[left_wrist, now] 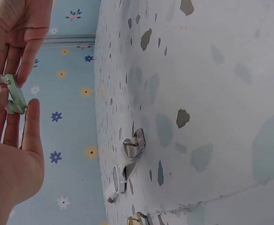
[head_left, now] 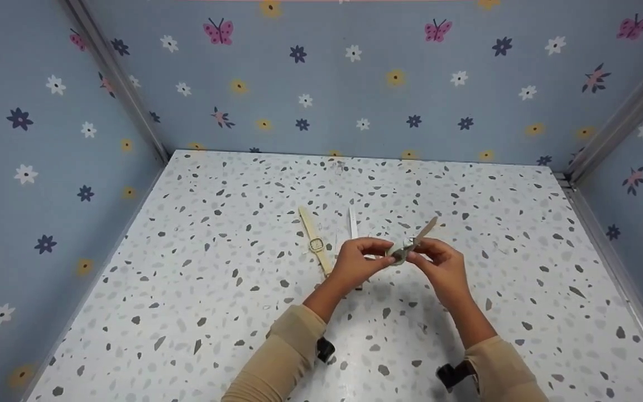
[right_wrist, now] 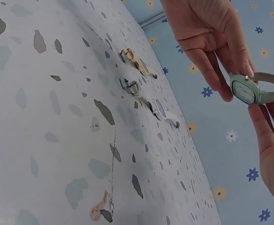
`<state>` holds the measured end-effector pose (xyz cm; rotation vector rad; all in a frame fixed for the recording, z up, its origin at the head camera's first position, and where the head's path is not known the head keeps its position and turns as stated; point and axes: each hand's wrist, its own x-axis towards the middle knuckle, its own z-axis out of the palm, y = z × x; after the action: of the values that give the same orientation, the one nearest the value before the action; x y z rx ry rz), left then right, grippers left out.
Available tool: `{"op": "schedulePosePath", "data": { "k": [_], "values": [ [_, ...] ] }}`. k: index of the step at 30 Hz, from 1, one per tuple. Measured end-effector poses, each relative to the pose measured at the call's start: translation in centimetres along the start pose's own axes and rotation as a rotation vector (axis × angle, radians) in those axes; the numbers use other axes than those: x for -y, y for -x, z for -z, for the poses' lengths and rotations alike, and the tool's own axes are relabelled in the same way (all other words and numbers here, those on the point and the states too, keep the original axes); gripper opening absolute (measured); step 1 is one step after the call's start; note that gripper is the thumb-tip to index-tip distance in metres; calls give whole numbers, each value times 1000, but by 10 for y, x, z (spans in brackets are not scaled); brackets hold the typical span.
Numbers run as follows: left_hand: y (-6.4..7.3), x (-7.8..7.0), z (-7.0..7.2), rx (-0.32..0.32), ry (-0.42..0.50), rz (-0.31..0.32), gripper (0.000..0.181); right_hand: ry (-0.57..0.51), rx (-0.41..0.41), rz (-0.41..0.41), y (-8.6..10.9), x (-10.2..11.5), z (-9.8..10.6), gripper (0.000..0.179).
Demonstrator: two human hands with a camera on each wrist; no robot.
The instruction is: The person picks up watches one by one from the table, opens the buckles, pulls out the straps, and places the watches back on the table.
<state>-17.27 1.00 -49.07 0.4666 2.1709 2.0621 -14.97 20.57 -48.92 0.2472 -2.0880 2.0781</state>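
Both hands hold a pale green wristwatch [head_left: 398,255] above the table. My left hand [head_left: 355,261] pinches it from one side between thumb and fingers. From the other side my right hand [head_left: 443,268] grips it, with a strap end [head_left: 428,226] sticking up past the fingers. In the right wrist view the squarish watch face [right_wrist: 244,92] shows, and the strap [right_wrist: 267,78] curves away toward the left hand's fingers. The left wrist view shows the green case [left_wrist: 17,96] between the two hands, partly covered by fingers.
A cream-yellow wristwatch [head_left: 316,244] lies left of the hands on the speckled table [head_left: 187,251]. Beside it lies a white wristwatch [right_wrist: 158,108], partly hidden behind the left hand in the head view. Flower-patterned walls [head_left: 355,84] enclose the table's back and sides.
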Motion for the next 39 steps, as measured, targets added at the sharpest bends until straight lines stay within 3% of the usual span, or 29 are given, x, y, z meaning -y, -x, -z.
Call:
{"op": "schedulePosePath", "data": {
  "k": [6,12,19,27,35,39],
  "values": [
    [-2,-1,2,35,1,-11,30,30,16,-31,-1,3,-3,24],
    [-3,0,2,53,-7,-37,30,76,46,-4,3,20,-9,23],
    [0,-1,2,56,-52,-13,24,43,57,-1,6,23,-11,21],
    [-2,0,3,43,-20,-12,18,67,46,-6,7,21,-9,20],
    [-1,1,3,38,79,15,20,105,52,2,7,24,-8,19],
    [0,1,3,37,96,24,19,120,51,6,4,8,-4,19]
  ]
}}
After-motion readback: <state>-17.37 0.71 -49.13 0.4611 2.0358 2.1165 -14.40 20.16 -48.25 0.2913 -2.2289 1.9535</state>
